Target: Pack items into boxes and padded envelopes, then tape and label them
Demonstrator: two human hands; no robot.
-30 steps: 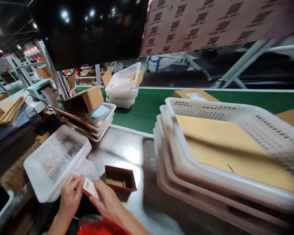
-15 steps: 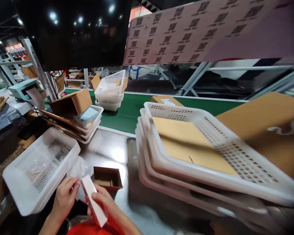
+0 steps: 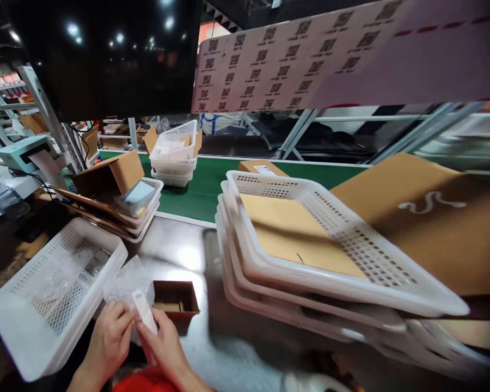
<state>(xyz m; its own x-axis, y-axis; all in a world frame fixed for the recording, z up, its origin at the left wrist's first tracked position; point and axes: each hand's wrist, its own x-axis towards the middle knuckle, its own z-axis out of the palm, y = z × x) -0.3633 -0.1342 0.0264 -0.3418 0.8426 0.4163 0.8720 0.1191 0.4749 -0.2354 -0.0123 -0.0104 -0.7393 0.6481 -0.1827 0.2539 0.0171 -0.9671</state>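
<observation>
Slim oblong white box [image 3: 144, 310] in right hand's [image 3: 164, 338] pinch, left hand's [image 3: 111, 333] grip unclear.

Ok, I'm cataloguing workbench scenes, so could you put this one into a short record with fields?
Right hand: holds a small white box
Left hand: fingers curled beside that box; contact unclear
Beyond the hands: bubble wrap, with a small open carton to its right
Left side: white perforated basket, clear plastic inside
Right side: stacked white baskets, cardboard in the top one
Behind: green belt
</observation>
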